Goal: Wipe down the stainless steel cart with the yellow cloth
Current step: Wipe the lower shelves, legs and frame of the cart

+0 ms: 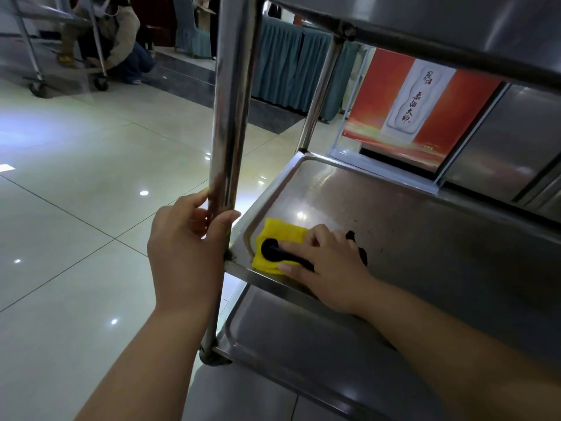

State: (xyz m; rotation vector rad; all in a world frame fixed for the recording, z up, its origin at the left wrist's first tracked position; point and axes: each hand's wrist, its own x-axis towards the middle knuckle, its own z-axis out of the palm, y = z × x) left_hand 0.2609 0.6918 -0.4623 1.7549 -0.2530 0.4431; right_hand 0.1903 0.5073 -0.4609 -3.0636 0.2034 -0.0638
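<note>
Both forearms come in from the bottom of the view, and the right one runs diagonally up to the right hand (pixel 326 265), which is flat on the yellow cloth (pixel 277 238). Fingers look mostly straight and spread, pressing down rather than gripping — nothing is curled round the cloth as far as I can see. Some black blotches sit over the fingers and beside the knuckles; I can't tell what they are.

The cloth is tucked right into the near-left corner of the middle shelf (pixel 409 226) of the stainless steel cart (pixel 318 335), touching or nearly touching the raised rim on both the left and near edges. So the whole unwiped stretch of shelf lies away from the fingertips — toward the far edge and off to the right, where you can see dark specks and smudges on the metal.

The left hand (pixel 185 247) is on the upright post (pixel 229 123) at that same corner, thumb and fingers wrapped round the tube just above shelf level — steadying the cart, I'd guess, since it's on wheels.

My read: the next stroke has to go outward from that corner, along the left rim toward the far-left corner or sweeping right along the near edge. The right hand is the only one on the cloth, so it does the work. The lower shelf (pixel 303 344) looks like it's yet to be done, though I can't be sure.
</note>
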